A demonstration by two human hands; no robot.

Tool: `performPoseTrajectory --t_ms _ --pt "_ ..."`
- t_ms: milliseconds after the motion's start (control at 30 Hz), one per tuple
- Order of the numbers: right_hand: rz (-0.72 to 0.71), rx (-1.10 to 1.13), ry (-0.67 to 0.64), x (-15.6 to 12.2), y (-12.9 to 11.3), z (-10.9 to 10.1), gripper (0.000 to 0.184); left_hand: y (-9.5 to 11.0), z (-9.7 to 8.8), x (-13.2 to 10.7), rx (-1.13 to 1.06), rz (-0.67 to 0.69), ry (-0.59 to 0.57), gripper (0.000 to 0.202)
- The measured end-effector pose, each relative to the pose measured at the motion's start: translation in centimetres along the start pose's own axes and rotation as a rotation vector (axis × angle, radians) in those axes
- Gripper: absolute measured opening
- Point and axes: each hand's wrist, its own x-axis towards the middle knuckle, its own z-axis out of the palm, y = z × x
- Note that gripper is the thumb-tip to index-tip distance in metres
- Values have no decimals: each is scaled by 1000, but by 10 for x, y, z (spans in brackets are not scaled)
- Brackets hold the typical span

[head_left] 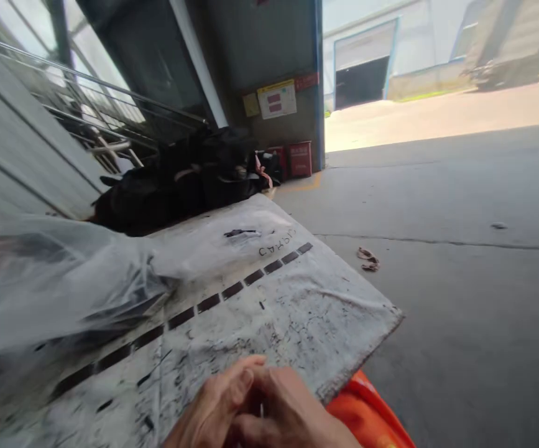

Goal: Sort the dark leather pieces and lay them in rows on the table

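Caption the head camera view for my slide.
Left hand and right hand meet over a smudged white tabletop, with a row of dark rectangles and translucent plastic sheeting beyond.

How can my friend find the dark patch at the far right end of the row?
Look for the big white table beside the grey floor. Across it, a row of dark patches slants up to the right, past handwritten letters. The end patch is the one nearest the floor, with a neighbour on only one side.

Glare washes out the sunlit yard (437, 117).
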Motion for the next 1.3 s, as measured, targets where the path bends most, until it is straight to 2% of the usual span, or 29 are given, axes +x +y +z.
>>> performPoseTrajectory --t_ms 33,67,100,167,200,267,367,467,567,667,933,1100,1200,1300 --pt "4 3 26 1 0 5 8 -1 -1 -12 -187 -55 -31 38" --pt "7 11 23 3 2 9 17 -2 -1 -20 -357 -70 -59 38" --pt "19 33 -24 4 5 12 20 -5 0 -26 -492 -87 -59 39" --pt "109 66 -1 8 15 14 12 -15 2 -35 -681 -186 -63 47" --pt "142 82 11 11 20 15 18 -22 3 -38 -751 -240 -53 49" --pt "190 129 34 17 31 20 30 -35 5 -47 -833 -313 -23 48" --pt "218 221 28 31 38 33 37 -56 4 -63 -856 -334 44 35" --pt "228 259 -3 51 34 52 40 -76 -3 -78 -855 -360 102 29" --pt "246 243 -88 76 24 70 41 -96 -13 -92 -850 -398 153 26" --pt "267 180 -175 104 16 85 40 -118 -23 -103 -826 -424 205 32" --pt "230 -115 -225 164 -5 124 17 -170 -54 -132 -659 -504 314 33" --pt "181 -235 -169 197 -17 147 15 -190 -68 -149 -350 -580 514 28" --pt "204 -284 -139 212 -16 158 15 -201 -64 -156 -133 -572 560 22" --pt "211 -355 -132 218 -15 166 14 -206 -53 -158 200 -474 639 22"
